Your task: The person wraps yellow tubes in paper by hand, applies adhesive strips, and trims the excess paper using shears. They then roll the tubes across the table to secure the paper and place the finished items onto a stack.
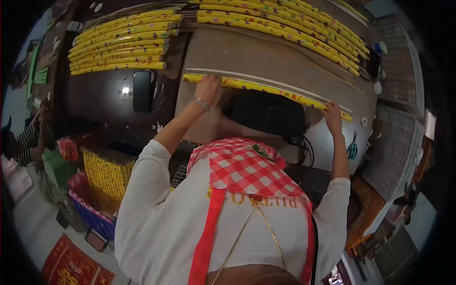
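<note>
A long yellow tube (266,89) with a small coloured pattern lies across the brown work surface in front of me. My left hand (208,90), wearing a bracelet, is closed over the tube near its left end. Toward the right end, my right hand (333,119) grips the same tube, its fingers curled over the top. A thin white strip (266,79) runs along the tube's far side. Just on the near side of the tube is a black bundle (266,111), whose kind I cannot make out.
Several similar tubes lie in rows at the far left (123,42) and far right (285,28). A dark phone (142,91) rests on the left table. A blue basket (97,221) stands near a stack of yellow tubes (107,178). Another person (35,137) is at far left.
</note>
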Demonstrator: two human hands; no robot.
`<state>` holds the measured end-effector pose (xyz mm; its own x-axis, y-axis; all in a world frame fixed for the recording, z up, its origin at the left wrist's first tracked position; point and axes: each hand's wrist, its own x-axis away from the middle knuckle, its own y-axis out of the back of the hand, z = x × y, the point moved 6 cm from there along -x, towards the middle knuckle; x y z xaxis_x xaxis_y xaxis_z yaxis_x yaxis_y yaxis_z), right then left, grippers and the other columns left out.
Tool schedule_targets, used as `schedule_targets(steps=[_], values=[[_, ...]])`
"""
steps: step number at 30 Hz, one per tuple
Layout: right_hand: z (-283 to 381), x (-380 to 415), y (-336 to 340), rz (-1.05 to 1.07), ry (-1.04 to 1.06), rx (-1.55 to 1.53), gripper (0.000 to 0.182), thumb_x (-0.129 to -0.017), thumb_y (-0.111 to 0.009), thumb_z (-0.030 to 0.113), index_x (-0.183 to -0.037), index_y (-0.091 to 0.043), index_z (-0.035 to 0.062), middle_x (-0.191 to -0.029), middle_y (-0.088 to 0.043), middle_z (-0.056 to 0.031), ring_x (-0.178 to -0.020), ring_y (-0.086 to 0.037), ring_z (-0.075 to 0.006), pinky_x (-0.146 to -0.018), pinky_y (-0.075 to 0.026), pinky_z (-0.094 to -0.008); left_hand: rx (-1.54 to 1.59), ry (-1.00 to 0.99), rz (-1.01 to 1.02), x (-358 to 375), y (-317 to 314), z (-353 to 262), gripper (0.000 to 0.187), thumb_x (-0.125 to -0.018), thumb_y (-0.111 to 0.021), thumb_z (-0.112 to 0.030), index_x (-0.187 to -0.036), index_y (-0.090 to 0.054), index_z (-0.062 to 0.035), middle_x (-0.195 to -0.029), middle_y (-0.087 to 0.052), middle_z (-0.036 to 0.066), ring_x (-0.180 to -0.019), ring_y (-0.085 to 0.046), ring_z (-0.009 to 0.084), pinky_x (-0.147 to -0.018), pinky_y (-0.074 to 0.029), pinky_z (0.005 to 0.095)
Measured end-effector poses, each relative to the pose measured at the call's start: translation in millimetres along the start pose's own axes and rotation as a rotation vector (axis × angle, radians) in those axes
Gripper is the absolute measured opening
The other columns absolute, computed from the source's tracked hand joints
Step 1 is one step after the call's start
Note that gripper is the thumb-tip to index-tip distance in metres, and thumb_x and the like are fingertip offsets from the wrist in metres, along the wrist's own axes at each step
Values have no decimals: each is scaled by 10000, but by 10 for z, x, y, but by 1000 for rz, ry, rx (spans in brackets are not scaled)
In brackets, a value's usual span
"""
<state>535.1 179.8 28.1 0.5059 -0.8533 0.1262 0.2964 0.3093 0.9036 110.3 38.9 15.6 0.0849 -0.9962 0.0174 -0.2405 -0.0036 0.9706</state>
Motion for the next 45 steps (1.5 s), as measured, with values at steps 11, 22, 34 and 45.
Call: schedule_targets(steps=[11,22,34,45], values=[[-27,87,27,-183,-23,77,296,-768,-596,208,-1016,-541,56,-1013,-522,-97,-953,-496,-289,-793,-405,-373,37,-105,-139,8,88,-54,310,-749,-520,-2,-1056,-546,-34,-974,-515,127,-932,-492,304,-769,-438,369],[-99,229,-146,-371,-26,270,275,-801,-551,214,-1067,-537,145,-1094,-504,-18,-1041,-477,-222,-981,-289,-419,-84,-145,-130,26,52,-94,462,-769,-521,-32,-1218,-421,-69,-936,-515,109,-874,-501,266,-728,-454,351],[-79,50,-62,-253,-142,284,367,-776,-569,118,-1124,-560,235,-1070,-479,-42,-1005,-468,-223,-952,-282,-411,46,-174,-253,-28,7,-9,349,-799,-523,-69,-1143,-463,-58,-1034,-554,144,-978,-512,323,-802,-434,401],[336,-227,-182,-357,-257,387,489,-857,-468,161,-1321,-314,162,-1303,-398,-37,-1241,-323,-167,-1019,-169,-477,-73,-103,-100,-392,-175,46,637,-837,-478,-374,-1334,-255,-44,-1348,-322,147,-1265,-266,302,-1027,-201,437]])
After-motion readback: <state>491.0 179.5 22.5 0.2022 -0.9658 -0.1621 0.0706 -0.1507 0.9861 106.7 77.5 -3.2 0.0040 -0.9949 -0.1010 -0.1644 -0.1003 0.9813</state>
